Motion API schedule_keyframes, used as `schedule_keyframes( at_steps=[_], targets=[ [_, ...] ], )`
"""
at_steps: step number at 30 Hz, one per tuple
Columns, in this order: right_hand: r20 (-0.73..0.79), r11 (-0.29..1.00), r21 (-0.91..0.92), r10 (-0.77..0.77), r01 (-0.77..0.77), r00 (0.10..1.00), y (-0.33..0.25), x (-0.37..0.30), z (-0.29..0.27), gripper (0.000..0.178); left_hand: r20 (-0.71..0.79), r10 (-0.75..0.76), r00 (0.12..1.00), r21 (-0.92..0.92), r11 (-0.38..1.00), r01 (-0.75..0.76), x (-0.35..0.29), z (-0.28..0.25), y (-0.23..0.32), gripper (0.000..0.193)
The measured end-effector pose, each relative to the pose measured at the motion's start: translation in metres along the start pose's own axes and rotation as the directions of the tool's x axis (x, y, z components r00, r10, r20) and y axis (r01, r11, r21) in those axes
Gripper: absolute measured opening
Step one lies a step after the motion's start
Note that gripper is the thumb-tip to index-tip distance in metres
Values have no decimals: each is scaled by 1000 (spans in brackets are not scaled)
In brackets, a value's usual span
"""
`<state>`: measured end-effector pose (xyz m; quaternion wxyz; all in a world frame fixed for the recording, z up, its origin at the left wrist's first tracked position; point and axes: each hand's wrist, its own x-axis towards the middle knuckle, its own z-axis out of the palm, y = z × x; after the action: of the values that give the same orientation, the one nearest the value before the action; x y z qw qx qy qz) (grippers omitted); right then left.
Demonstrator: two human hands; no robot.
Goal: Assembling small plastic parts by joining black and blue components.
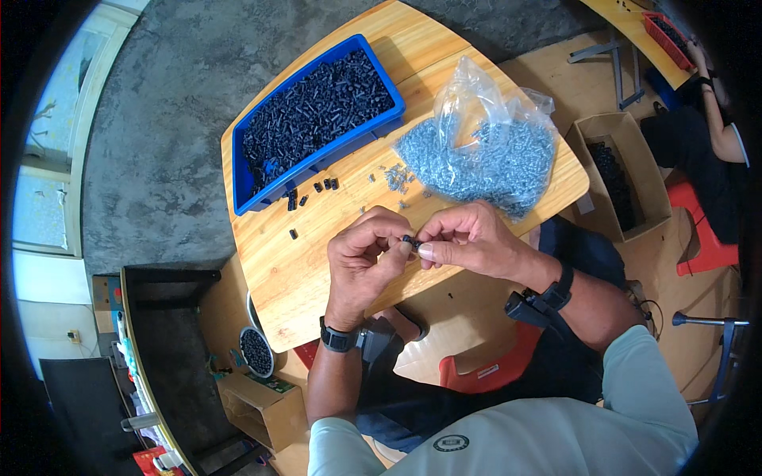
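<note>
Over the near part of the wooden table [278, 293], my left hand [367, 252] and my right hand [470, 242] meet. Their fingertips pinch a small black plastic part [410, 241] from both sides; its exact kind is too small to tell. Beyond my left hand stands a blue bin [401, 113] full of small black parts [325, 103]. Several loose black pieces [293, 234] lie between the bin and my hands. Past my right hand sits a clear plastic bag [476, 99] of small silvery pieces [492, 166], with a few spilled beside it [397, 178].
On the floor to the right, a cardboard box [659, 170] holds dark parts, near a red stool [698, 230]. Another person [718, 135] sits there at a second table with a red basket [667, 40]. Lower left are a bowl of black pieces [256, 351] and a carton [278, 412].
</note>
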<state>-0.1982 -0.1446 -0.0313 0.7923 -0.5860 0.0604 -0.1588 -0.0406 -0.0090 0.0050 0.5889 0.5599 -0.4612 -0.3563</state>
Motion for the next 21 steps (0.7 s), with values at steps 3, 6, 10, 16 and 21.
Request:
schedule_keyframes(
  at_steps=[3,6,10,16,21],
  targets=[
    [0,1000,-3,0,0,1000,2,0,0,15,10,3,1000,32,999,-3,-1,-2,-2,12],
    [-5,1000,-3,4,-4,1000,1,0,0,15,3,-2,1000,30,1000,2,-1,-1,-1,12],
    [-12,1000,2,16,-16,1000,1,0,1,15,-4,0,1000,98,995,0,0,-1,0,13],
    [-13,1000,-2,24,-24,1000,-3,-1,0,14,-19,-14,1000,49,999,15,-1,0,-4,12],
    [-3,999,31,11,-11,1000,-4,0,0,13,-31,-25,999,-82,996,22,-2,0,-12,11]
  ],
)
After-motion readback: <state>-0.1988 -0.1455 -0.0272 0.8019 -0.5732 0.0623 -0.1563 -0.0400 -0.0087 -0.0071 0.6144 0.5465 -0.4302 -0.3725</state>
